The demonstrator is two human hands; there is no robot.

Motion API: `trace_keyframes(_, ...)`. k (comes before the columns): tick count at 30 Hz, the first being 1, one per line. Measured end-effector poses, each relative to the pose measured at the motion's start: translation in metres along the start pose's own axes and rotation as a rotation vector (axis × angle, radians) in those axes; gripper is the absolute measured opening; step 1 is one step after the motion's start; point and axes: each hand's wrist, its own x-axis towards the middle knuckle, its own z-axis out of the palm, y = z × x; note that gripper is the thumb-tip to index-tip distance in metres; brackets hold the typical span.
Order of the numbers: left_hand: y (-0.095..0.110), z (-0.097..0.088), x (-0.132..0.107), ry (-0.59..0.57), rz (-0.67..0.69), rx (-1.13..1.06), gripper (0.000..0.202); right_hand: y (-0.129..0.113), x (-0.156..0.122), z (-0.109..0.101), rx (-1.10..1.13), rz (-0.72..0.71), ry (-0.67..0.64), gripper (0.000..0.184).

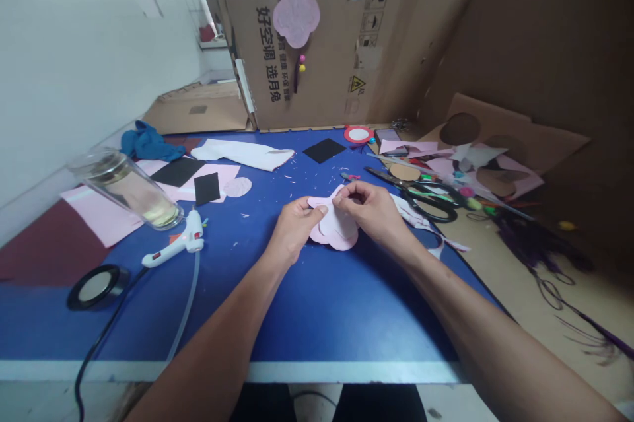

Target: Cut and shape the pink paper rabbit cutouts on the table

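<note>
A pink felt cut-out [335, 229] with rounded lobes lies flat on the blue table top [317, 303], at the middle. My left hand [295, 226] rests on its left edge, fingers curled and thumb pressing the felt. My right hand [372, 207] sits on its upper right part, fingertips pinched together on a pale pink piece lying on top of the cut-out. Both forearms reach in from the bottom of the view.
A white glue gun [174, 247] with its cable lies left, beside a tipped glass jar [129, 188] and a black tape roll [97, 286]. Black scissors [430, 201] and scraps lie right. Pink and black felt sheets [207, 187] sit behind; a cardboard box [317, 32] stands at the back.
</note>
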Motion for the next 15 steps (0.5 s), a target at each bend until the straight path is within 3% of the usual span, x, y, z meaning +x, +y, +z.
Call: trace_keyframes(15, -0.0006, -0.0013, 0.0008, 0.051, 0.000, 0.047, 0.030, 0.0018, -0.0008, 0.0019, 0.058, 0.029, -0.009, 0.020)
